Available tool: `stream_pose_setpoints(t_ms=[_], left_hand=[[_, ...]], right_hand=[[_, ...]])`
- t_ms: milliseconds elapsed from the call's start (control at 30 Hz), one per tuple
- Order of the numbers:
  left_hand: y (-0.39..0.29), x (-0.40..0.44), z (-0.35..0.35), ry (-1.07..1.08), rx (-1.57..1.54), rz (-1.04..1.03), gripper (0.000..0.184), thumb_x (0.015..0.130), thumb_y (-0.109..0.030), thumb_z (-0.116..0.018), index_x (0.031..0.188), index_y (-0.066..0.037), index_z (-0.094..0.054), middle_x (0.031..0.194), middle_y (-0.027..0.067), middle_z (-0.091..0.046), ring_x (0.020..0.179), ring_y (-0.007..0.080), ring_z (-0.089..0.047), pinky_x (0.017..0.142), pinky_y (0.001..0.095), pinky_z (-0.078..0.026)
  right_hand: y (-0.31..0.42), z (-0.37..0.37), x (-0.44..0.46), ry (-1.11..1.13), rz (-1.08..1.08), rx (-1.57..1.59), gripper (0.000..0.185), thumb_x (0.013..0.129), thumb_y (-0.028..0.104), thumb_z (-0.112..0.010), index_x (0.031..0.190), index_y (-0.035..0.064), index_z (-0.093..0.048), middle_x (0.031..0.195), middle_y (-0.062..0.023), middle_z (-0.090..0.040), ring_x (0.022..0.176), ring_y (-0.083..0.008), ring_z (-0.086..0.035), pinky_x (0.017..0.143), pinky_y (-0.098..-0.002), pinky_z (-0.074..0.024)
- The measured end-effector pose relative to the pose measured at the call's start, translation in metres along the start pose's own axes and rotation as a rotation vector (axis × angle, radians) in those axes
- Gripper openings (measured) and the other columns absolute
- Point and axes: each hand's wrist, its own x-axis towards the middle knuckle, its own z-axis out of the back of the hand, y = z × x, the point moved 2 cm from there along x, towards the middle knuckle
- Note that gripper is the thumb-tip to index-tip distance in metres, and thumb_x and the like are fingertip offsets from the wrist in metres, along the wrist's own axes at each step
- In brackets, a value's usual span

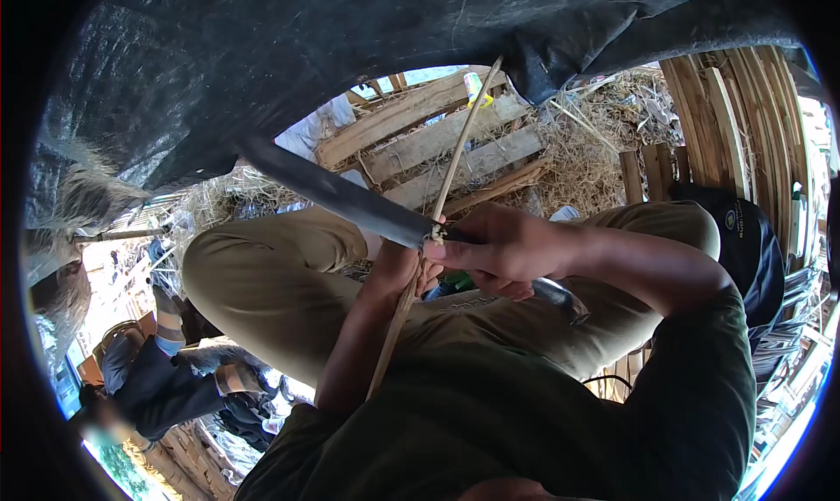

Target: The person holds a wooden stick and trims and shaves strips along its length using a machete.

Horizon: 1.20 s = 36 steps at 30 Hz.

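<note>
Left fingers (430, 280), partly hidden behind the stick (457, 155), whose lower end, below them, is lost at the shirt (516, 413). Knife (346, 195): handle mostly concealed within right fingers (506, 284); blade tip, left of them, blurred. Cap (759, 260) lettering, to their right, illegible.

Both the right hand (516, 245) and the left hand (422, 275) are bare, as are the forearms behind them. Farther back from the right hand, about at the elbow, a dark green sleeve (707, 339) begins — loose and short, matching the shirt (507, 405) closer to the body. Beneath both hands are khaki trousers (254, 269) — roomy, creased, with soft folds.
</note>
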Motion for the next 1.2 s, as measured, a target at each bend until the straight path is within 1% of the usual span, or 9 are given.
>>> stream_pose_setpoints(t_ms=[100,133,167,200,333,533,667,800,1200], left_hand=[[0.005,0.009,0.007,0.004,-0.052,0.055,0.031,0.102,-0.038,-0.043,0.099,-0.009,-0.054,0.05,0.0003,-0.038,0.034,0.0113,-0.036,0.032,0.0266,-0.03],[0.0,0.007,0.001,-0.003,-0.043,0.047,0.031,0.103,-0.037,-0.043,0.106,-0.009,-0.054,0.051,0.0002,-0.038,0.034,0.011,-0.035,0.031,0.0267,-0.029],[-0.003,0.006,-0.004,-0.009,-0.031,0.038,0.032,0.103,-0.037,-0.042,0.113,-0.009,-0.054,0.052,0.0,-0.038,0.034,0.0108,-0.034,0.031,0.0269,-0.029],[-0.001,0.009,0.002,0.036,-0.04,0.045,0.037,0.105,-0.029,-0.041,0.137,-0.01,-0.045,0.055,-0.0007,-0.037,0.035,0.0113,-0.035,0.031,0.0274,-0.032],[0.002,0.01,0.001,0.008,0.001,0.034,0.037,0.105,-0.027,-0.041,0.137,-0.011,-0.046,0.055,-0.0009,-0.037,0.034,0.0113,-0.035,0.03,0.027,-0.033],[0.009,0.01,0.0,0.032,-0.023,0.012,0.034,0.105,-0.023,-0.038,0.135,-0.009,-0.045,0.055,-0.0016,-0.038,0.035,0.0103,-0.035,0.031,0.0255,-0.033],[0.01,0.007,-0.004,0.051,-0.057,0.047,0.033,0.105,-0.024,-0.036,0.132,-0.007,-0.046,0.054,-0.003,-0.037,0.035,0.0088,-0.035,0.03,0.0242,-0.032],[0.003,-0.005,-0.017,0.102,-0.087,0.078,0.033,0.105,-0.027,-0.037,0.129,-0.007,-0.049,0.053,-0.0049,-0.036,0.034,0.0074,-0.033,0.03,0.0237,-0.031],[0.002,-0.018,0.002,0.256,-0.205,0.045,0.018,0.103,-0.032,-0.043,0.101,-0.016,-0.051,0.053,-0.0062,-0.035,0.036,0.0062,-0.033,0.031,0.0221,-0.028]], right_hand=[[0.024,0.008,-0.029,-0.27,0.091,-0.168,0.053,0.096,0.05,-0.061,0.077,0.0017,-0.056,0.051,0.0008,-0.049,0.038,-0.0064,-0.047,0.034,-0.0233,-0.0356],[0.018,0.022,-0.032,-0.355,0.202,-0.238,0.069,0.091,0.064,-0.059,0.078,-0.0037,-0.064,0.053,-0.0042,-0.055,0.04,-0.0101,-0.054,0.038,-0.0265,-0.0427],[0.015,0.037,-0.034,-0.438,0.228,-0.306,0.063,0.086,0.059,-0.069,0.075,-0.0025,-0.063,0.055,-0.0065,-0.057,0.046,-0.0137,-0.058,0.046,-0.0304,-0.0476],[0.012,0.051,-0.035,-0.568,0.304,-0.541,0.059,0.083,0.055,-0.073,0.074,-0.003,-0.063,0.057,-0.0081,-0.059,0.05,-0.0164,-0.06,0.051,-0.0324,-0.0488],[0.005,0.073,-0.048,-0.846,0.379,-0.829,0.053,0.075,0.043,-0.081,0.071,-0.0051,-0.06,0.062,-0.0117,-0.061,0.06,-0.023,-0.062,0.061,-0.037,-0.0496],[0.002,0.068,-0.061,-0.855,0.337,-0.688,0.028,0.079,0.022,-0.07,0.077,-0.0056,-0.063,0.066,-0.0204,-0.065,0.064,-0.0319,-0.068,0.065,-0.0419,-0.0521],[-0.02,0.076,-0.042,-0.858,0.437,-1.045,0.012,0.084,0.01,-0.062,0.083,-0.0019,-0.061,0.067,-0.0204,-0.064,0.064,-0.038,-0.066,0.065,-0.0485,-0.0509],[-0.043,0.064,-0.017,-0.834,0.608,-1.158,0.005,0.082,0.006,-0.065,0.085,0.0025,-0.062,0.063,-0.0194,-0.061,0.062,-0.0384,-0.065,0.061,-0.0484,-0.0504],[-0.042,0.075,0.025,-0.798,0.611,-1.259,0.01,0.081,0.013,-0.07,0.084,0.0056,-0.065,0.072,-0.014,-0.064,0.07,-0.0363,-0.066,0.061,-0.046,-0.0515]])
